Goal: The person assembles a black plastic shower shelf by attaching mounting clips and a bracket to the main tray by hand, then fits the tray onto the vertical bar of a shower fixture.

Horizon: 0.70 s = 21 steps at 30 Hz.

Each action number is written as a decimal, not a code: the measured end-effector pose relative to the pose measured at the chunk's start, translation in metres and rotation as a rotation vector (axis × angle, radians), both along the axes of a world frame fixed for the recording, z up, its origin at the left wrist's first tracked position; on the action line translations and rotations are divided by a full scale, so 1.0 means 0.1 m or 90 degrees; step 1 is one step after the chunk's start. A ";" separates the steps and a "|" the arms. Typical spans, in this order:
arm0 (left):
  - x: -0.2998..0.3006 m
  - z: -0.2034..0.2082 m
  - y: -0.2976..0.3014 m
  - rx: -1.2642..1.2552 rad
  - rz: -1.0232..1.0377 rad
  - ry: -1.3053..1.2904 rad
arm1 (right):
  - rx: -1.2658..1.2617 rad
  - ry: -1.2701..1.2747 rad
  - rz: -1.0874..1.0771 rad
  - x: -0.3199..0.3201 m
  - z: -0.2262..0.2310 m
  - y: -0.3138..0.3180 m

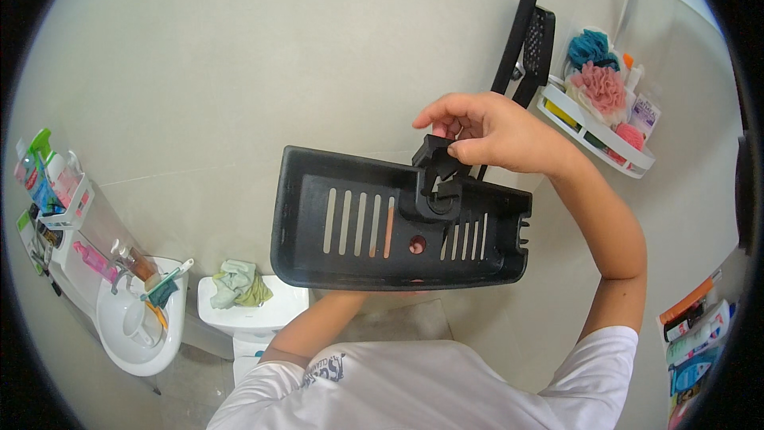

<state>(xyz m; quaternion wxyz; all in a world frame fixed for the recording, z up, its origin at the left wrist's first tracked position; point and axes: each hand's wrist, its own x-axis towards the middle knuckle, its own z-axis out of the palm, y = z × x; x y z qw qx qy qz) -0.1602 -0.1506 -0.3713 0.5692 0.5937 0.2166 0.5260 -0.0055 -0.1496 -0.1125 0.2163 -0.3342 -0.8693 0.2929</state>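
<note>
Two hands on one black slotted tray (309, 211), held up mid-view in front of the wearer's chest. Left hand (417, 245) is underneath, skin showing through the slots and round hole, so I'd guess it's taking the weight; can't tell how its fingers sit. That leaves the right hand (497, 135) for the clamp (431, 155) on the far edge: thumb against it, index curved out above, can't tell if the other fingers pinch it. Pink bath puff (601, 86) sits on the white corner shelf (589, 118), presumably to drip dry.
</note>
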 end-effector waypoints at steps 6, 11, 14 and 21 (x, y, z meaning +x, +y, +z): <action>-0.01 -0.02 0.00 -0.004 0.002 0.002 | 0.063 -0.078 -0.020 -0.02 0.05 -0.01; -0.02 -0.03 -0.01 -0.004 0.001 0.003 | 0.142 -0.032 0.019 0.02 0.11 -0.05; -0.01 -0.03 -0.01 -0.005 0.002 0.005 | 0.124 0.046 0.011 0.00 0.11 -0.10; 0.02 -0.07 -0.02 -0.006 -0.007 0.006 | 0.171 -0.036 0.036 -0.08 0.07 -0.18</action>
